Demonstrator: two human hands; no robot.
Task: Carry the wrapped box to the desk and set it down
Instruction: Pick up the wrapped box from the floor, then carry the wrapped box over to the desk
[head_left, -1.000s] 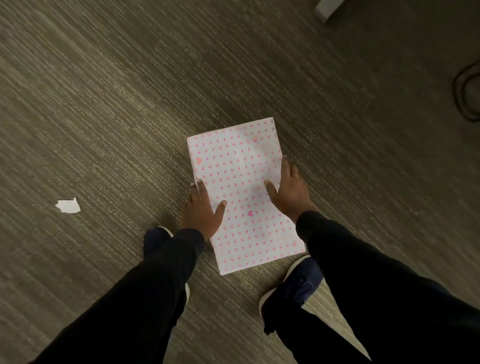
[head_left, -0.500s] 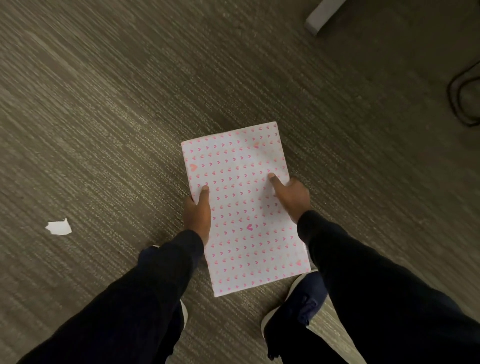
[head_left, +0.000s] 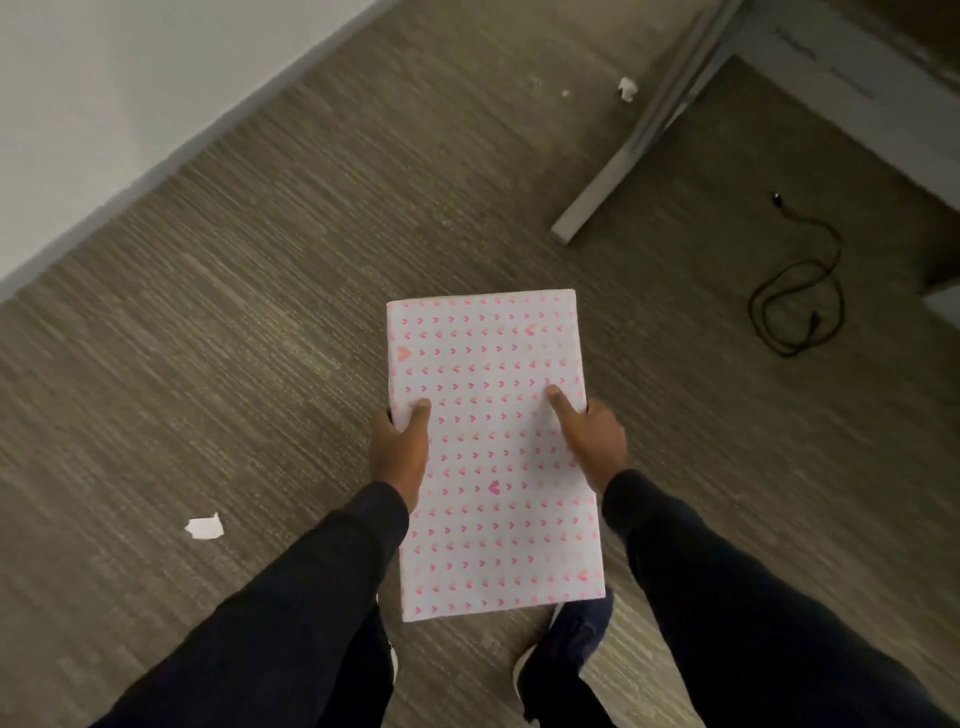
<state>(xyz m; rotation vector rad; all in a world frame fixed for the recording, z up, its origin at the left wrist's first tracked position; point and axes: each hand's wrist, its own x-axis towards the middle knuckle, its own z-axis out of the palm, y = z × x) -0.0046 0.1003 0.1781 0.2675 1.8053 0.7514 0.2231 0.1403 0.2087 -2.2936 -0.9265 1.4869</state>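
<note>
The fingers of both hands lay hidden beneath the wrapped box (head_left: 493, 452); only the thumbs and the backs of the hands showed. The left hand (head_left: 399, 451) formed a grip on the box's left long edge, thumb pressed flat on the top face. The right hand (head_left: 592, 436) gripped the right long edge likewise. Dark long sleeves (head_left: 291, 613) covered both arms and ran out of the frame at the bottom.

The box was a flat rectangular slab in white paper printed with rows of small pink hearts and a few larger ones. It was held level above the carpeted floor (head_left: 218, 332), clear of it, with its long axis running away from the person and its far short edge pointing toward the table leg (head_left: 639, 135). Its near edge hid part of a dark shoe (head_left: 571, 644).

The carpet showed a fine grey-brown streaked weave. The table frame (head_left: 810, 57) at upper right was grey metal, cut off by the frame edge; its top was out of view. A black cable (head_left: 795, 306) lay coiled on the floor beneath it. Torn white paper scraps (head_left: 204, 527) lay on the carpet at left and near the leg. A pale wall (head_left: 114, 67) with a grey baseboard crossed the upper left corner.
</note>
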